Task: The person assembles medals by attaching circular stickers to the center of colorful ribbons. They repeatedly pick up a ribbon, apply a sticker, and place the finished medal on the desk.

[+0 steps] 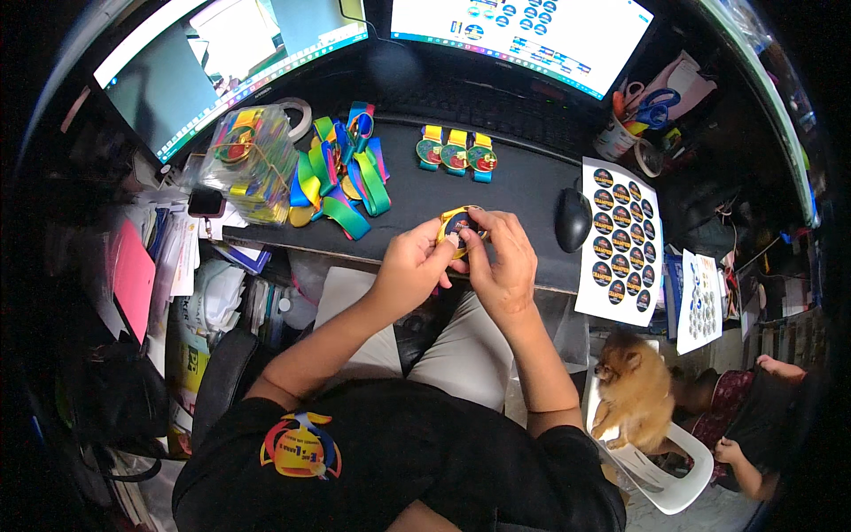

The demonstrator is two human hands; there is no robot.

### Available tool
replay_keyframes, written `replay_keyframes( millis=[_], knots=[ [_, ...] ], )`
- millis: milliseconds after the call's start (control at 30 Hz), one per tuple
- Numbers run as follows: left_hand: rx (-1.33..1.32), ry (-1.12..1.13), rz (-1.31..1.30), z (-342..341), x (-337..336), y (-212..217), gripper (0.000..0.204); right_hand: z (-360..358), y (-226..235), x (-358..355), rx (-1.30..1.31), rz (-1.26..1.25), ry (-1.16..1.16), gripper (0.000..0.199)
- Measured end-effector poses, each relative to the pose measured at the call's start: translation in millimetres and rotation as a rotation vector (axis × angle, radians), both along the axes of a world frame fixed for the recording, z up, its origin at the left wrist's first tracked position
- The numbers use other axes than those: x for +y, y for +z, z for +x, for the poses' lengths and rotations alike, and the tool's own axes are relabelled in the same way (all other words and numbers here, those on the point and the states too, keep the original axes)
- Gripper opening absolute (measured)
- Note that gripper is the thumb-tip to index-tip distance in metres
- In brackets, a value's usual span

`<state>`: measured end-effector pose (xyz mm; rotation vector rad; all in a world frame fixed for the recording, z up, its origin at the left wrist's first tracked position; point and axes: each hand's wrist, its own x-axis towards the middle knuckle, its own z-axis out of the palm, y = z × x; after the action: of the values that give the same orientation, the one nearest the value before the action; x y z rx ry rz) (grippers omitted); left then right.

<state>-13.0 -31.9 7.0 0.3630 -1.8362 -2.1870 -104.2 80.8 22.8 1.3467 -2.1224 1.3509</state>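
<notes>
The left hand (415,259) and right hand (505,262) are clamping a gold-rimmed medal (461,225) between them, both thumbs pressing on its dark round face while the other fingers are partly hiding behind it. It is probably feeling stiff, fairly light and hard to break, its smooth face perhaps slipping or marking under pressure, so the rim is offering the safer hold. Just below the grip, the front edge of the desk (525,208) is running past. Ahead, three medals (456,158) are lying near; ahead and left, a heap of ribbons (372,188) is crowding that side. The wider stretch of desk is opening rightward, a mouse (573,220) and then a sticker sheet (625,244) bounding it.
</notes>
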Motion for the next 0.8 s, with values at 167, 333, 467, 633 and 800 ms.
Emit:
replay_keyframes(
  millis=[167,333,467,633,800],
  knots=[
    [0.105,0.073,-0.108,3,16,12,0.027,6,3,8,0.016,-0.064,-0.011,0.023],
    [0.081,0.092,-0.22,6,24,20,0.024,13,1,12,0.118,-0.157,-0.072,0.027],
    [0.092,0.09,-0.274,9,29,23,0.023,16,-2,16,0.138,-0.215,-0.087,0.029],
    [0.077,0.071,-0.327,12,30,26,0.023,17,-1,19,0.164,-0.253,-0.073,0.03],
    [0.115,0.091,-0.33,14,30,28,0.022,19,1,19,0.142,-0.244,-0.07,0.03]
  ],
)
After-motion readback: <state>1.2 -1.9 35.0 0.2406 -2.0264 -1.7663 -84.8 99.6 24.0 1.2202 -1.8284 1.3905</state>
